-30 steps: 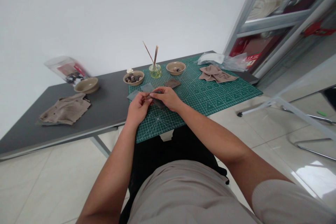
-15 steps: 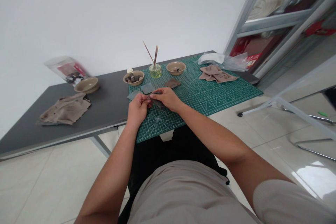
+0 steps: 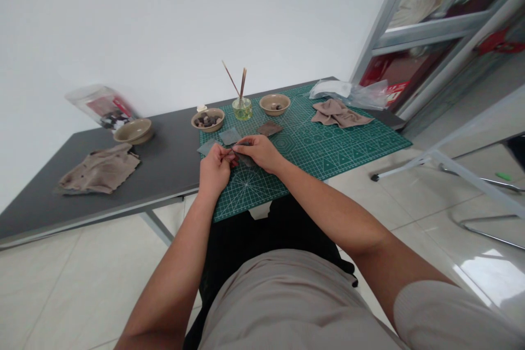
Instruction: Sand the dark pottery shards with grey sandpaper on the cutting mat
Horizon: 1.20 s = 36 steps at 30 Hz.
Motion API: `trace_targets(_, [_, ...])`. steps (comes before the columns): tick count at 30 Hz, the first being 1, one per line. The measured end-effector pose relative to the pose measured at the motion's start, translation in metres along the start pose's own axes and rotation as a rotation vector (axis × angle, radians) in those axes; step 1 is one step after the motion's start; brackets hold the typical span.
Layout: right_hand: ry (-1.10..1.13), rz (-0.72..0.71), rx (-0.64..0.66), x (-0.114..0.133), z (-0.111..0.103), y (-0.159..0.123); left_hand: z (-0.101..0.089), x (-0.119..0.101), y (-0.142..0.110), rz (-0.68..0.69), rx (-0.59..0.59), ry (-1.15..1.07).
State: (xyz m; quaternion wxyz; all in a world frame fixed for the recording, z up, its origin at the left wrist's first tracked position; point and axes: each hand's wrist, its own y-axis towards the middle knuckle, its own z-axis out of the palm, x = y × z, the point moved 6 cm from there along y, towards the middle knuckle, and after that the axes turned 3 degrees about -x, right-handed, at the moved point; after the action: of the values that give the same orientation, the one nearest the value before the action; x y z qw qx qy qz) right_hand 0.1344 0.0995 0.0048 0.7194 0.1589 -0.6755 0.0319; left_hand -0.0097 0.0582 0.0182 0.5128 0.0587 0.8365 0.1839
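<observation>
Over the green cutting mat my left hand (image 3: pixel 215 168) is closed in a pinch, its fingertips meeting those of my right hand (image 3: pixel 262 153). A small dark thing shows between the fingertips, too small to name. A dark grey piece of sandpaper (image 3: pixel 246 160) lies in my right hand, partly hidden under the curled fingers. Just beyond the hands lie two grey-blue square sheets, one (image 3: pixel 230 136) flat on the mat and another (image 3: pixel 207 146) partly behind my left hand. A brown square sheet (image 3: pixel 269 128) rests past my right hand.
On the green cutting mat (image 3: pixel 320 145) stand a bowl of stones (image 3: pixel 208 127), a glass diffuser with reeds (image 3: pixel 242 110) and a bowl with a few stones (image 3: pixel 274 110). A brown cloth (image 3: pixel 339 115) and plastic bag (image 3: pixel 361 93) lie right. Leftward are another bowl (image 3: pixel 133 132) and cloth (image 3: pixel 100 170).
My hands stay together in nearly the same place and grip. The whole view has shifted very slightly; nothing on the table has visibly moved.
</observation>
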Motion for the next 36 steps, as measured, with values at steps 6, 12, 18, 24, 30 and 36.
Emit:
trace_targets(6, [-0.122,-0.062,-0.069,0.003,-0.002,0.0,0.0,-0.006,-0.004,0.054,-0.022,0.091])
trace_targets(12, [0.002,-0.033,0.048,0.001,0.003,-0.001,-0.002,0.003,-0.003,0.012,-0.047,0.035])
trace_targets(18, [-0.138,-0.09,-0.07,0.001,-0.001,0.001,0.0,-0.007,-0.006,0.032,-0.001,0.212])
trace_targets(24, [-0.049,-0.104,0.005,-0.002,0.003,0.003,-0.003,-0.01,-0.006,-0.022,-0.073,0.209])
trace_targets(30, [-0.093,-0.116,-0.048,0.0,-0.001,0.002,-0.001,-0.01,-0.006,0.061,-0.029,0.24])
trace_targets(36, [-0.119,-0.104,-0.225,-0.009,-0.008,0.007,-0.004,-0.005,-0.005,0.057,-0.108,-0.028])
